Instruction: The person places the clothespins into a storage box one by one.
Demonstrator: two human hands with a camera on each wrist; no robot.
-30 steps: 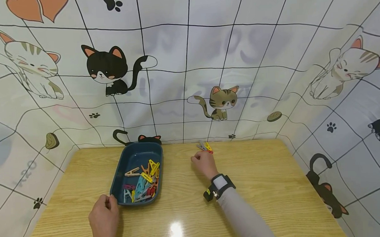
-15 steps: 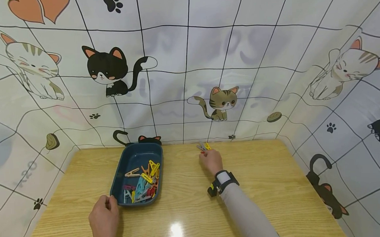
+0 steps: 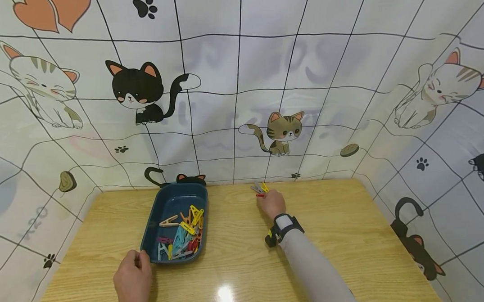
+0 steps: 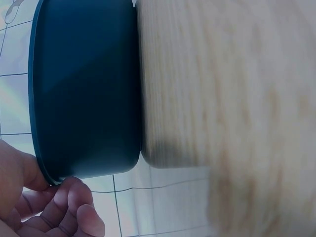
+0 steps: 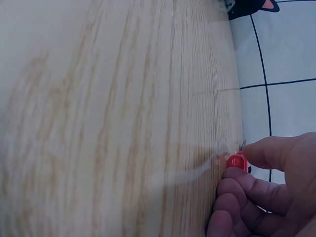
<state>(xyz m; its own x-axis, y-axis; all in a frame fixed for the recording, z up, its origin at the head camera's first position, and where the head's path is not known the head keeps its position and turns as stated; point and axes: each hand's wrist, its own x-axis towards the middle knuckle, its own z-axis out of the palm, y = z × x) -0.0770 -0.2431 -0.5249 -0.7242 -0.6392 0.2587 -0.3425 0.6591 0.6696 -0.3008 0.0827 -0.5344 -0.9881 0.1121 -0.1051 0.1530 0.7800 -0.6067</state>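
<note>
With thumb and fingers my left hand [image 3: 133, 282] pinches the near-left rim of a dark blue plastic bin [image 3: 179, 199]; the left wrist view shows the bin's outer wall [image 4: 89, 94] beside the curled fingers. Several clothespins [image 3: 181, 237] in yellow, teal, red, orange and other colours lie heaped in the bin's near part. Near the table's far edge, my right hand [image 3: 272, 204] pinches a red clothespin [image 5: 237, 162] between thumb and forefinger, most of it hidden. Just beyond those fingers lie a yellow clothespin [image 3: 265, 187] and a grey clothespin [image 3: 256, 189].
The light wood table [image 3: 238, 241] ends at a cloth wall [image 3: 215, 102] printed with cats and grid lines. More of this cloth hangs at both sides. A dark strap with a small device [image 3: 283, 228] sits on the right wrist.
My right hand has shifted right along the far edge, and the red clothespin now shows at the left of its fingers. The left hand and bin have stayed put.
</note>
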